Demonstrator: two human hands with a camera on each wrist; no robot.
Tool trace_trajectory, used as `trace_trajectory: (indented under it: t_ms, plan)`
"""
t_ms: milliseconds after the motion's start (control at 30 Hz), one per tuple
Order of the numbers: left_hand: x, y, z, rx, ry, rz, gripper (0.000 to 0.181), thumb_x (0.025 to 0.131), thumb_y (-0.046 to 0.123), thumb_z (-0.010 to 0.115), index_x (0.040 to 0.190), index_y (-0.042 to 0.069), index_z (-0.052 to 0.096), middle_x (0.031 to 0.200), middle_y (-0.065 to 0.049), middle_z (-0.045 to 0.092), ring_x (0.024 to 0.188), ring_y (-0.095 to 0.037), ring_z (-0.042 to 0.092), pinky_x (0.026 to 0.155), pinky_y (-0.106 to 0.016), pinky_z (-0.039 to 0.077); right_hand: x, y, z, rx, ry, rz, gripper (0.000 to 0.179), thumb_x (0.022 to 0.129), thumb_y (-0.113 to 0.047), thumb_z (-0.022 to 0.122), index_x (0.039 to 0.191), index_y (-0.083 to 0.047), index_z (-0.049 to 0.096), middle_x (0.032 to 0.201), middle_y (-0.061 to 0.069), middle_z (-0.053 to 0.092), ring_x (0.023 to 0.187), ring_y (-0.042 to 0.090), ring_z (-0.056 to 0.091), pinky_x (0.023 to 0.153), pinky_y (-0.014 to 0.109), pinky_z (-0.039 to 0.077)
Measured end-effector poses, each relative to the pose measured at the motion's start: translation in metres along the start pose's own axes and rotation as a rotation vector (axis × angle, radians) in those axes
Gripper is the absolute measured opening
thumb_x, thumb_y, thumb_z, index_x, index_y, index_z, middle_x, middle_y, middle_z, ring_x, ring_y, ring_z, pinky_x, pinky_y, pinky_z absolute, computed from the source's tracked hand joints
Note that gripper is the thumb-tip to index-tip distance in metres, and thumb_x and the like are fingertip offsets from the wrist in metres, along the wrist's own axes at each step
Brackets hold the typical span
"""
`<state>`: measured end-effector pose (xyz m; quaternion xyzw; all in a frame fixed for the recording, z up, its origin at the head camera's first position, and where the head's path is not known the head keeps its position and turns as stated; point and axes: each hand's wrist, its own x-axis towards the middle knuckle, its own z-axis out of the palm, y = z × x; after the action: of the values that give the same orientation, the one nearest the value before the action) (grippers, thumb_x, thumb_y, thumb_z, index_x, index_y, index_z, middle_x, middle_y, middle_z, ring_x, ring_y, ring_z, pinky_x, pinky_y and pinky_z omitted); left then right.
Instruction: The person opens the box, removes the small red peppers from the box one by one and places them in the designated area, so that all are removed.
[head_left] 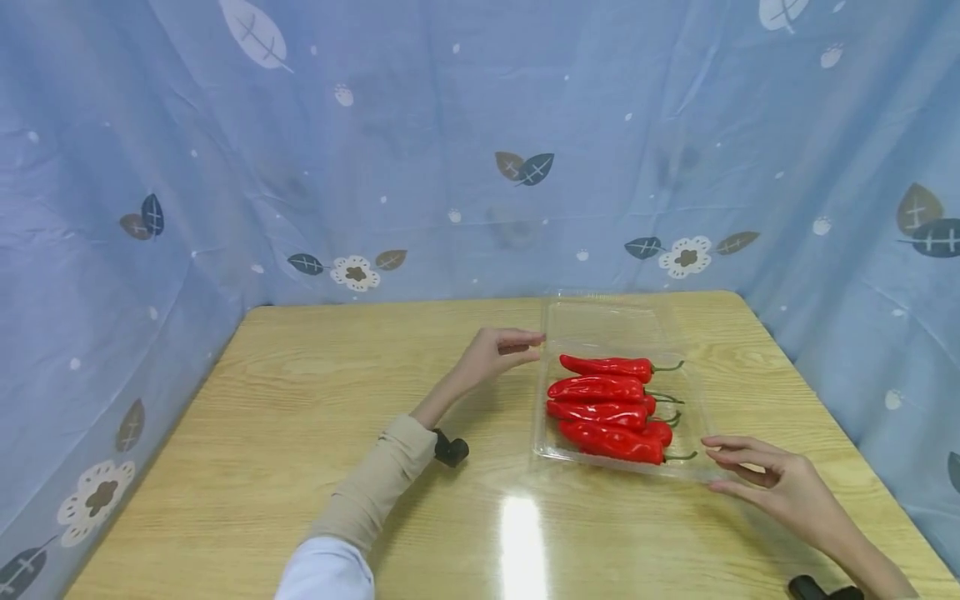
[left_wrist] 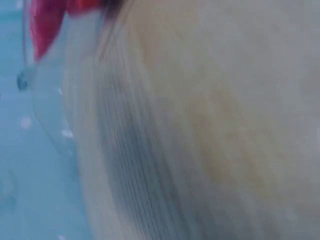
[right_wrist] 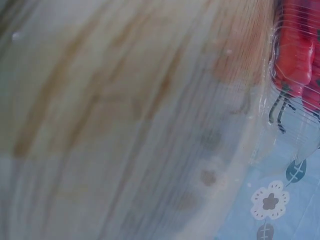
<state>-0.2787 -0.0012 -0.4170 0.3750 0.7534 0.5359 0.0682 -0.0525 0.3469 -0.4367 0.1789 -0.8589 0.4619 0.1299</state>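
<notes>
Several glossy red peppers (head_left: 603, 415) with green stems lie side by side in a clear plastic box (head_left: 637, 472). Its transparent lid (head_left: 611, 323) is folded back toward the curtain. At the box's left side is my left hand (head_left: 498, 354), fingertips and thumb right at the rim, with a gap showing between them. My right hand (head_left: 772, 479) is at the front right corner, its fingers spread a little from the thumb and reaching the edge. Red peppers (right_wrist: 295, 60) also show through ridged clear plastic in the right wrist view. Most of the left wrist view is blurred.
A light wood table (head_left: 300, 392) carries the box, right of its middle. Blue curtains (head_left: 420, 150) with leaf and flower prints hang behind it and along both sides. Black wrist devices show at the left wrist (head_left: 435, 423) and right wrist (head_left: 873, 575).
</notes>
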Motion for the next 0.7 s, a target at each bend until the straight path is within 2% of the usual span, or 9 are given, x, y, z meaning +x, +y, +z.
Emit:
trace_trajectory:
  t_ms: [100,200,333,400,467,600,700]
  plan:
    - [-0.016,0.017,0.010,-0.068,-0.111,0.028,0.035,0.085,0.006,0.072,0.119,0.001,0.066,0.120,-0.010,0.066,0.109,-0.024,0.063,0.089,-0.030,0.052,-0.001,0.001,0.000,0.012,0.002,0.002,0.038,0.068,0.015,0.076,0.104,0.008,0.068,0.118,-0.008,0.064,0.099,-0.002,0.062,0.074,0.018,0.054]
    - [-0.024,0.031,0.029,-0.070,-0.201,0.049,0.039,0.083,0.009,0.074,0.120,0.004,0.067,0.118,-0.005,0.067,0.109,-0.016,0.063,0.090,-0.029,0.051,-0.003,0.003,0.001,0.036,-0.004,0.015,0.036,0.068,0.016,0.075,0.103,0.008,0.068,0.118,-0.008,0.064,0.100,-0.001,0.062,0.074,0.019,0.054]
    - [-0.024,0.045,0.061,-0.030,-0.295,0.073,0.045,0.082,0.011,0.075,0.125,0.008,0.065,0.118,0.000,0.067,0.108,0.000,0.060,0.088,-0.019,0.049,-0.005,0.004,0.001,0.090,-0.013,0.008,0.036,0.069,0.018,0.073,0.103,0.010,0.067,0.119,-0.008,0.063,0.102,0.000,0.062,0.076,0.022,0.054]
    - [-0.021,0.050,0.076,-0.010,-0.332,0.104,0.046,0.082,0.010,0.075,0.126,0.008,0.064,0.120,-0.001,0.067,0.108,0.003,0.058,0.088,-0.016,0.048,-0.005,0.005,0.001,0.116,-0.015,-0.007,0.036,0.068,0.020,0.072,0.103,0.011,0.067,0.120,-0.006,0.063,0.105,0.000,0.061,0.077,0.022,0.054]
    - [-0.017,0.054,0.090,0.035,-0.363,0.137,0.047,0.083,0.011,0.075,0.127,0.008,0.063,0.122,0.000,0.065,0.112,0.005,0.055,0.089,-0.013,0.046,-0.004,0.005,0.001,0.146,-0.017,-0.025,0.036,0.068,0.022,0.071,0.103,0.013,0.066,0.120,-0.005,0.062,0.107,0.001,0.060,0.079,0.023,0.053]
    - [-0.008,0.058,0.110,0.211,-0.398,0.224,0.047,0.084,0.018,0.075,0.128,0.011,0.063,0.124,0.005,0.064,0.117,0.007,0.049,0.089,-0.006,0.040,-0.002,0.006,0.000,0.167,-0.016,-0.044,0.036,0.068,0.023,0.071,0.102,0.014,0.066,0.121,-0.003,0.063,0.108,0.001,0.060,0.080,0.023,0.053]
    - [-0.003,0.059,0.119,0.337,-0.416,0.282,0.047,0.083,0.023,0.076,0.128,0.013,0.063,0.121,0.007,0.065,0.110,0.008,0.052,0.082,-0.002,0.039,-0.001,0.006,-0.001,0.148,-0.014,-0.039,0.035,0.068,0.021,0.072,0.102,0.014,0.066,0.120,-0.003,0.063,0.108,0.001,0.060,0.079,0.024,0.053]
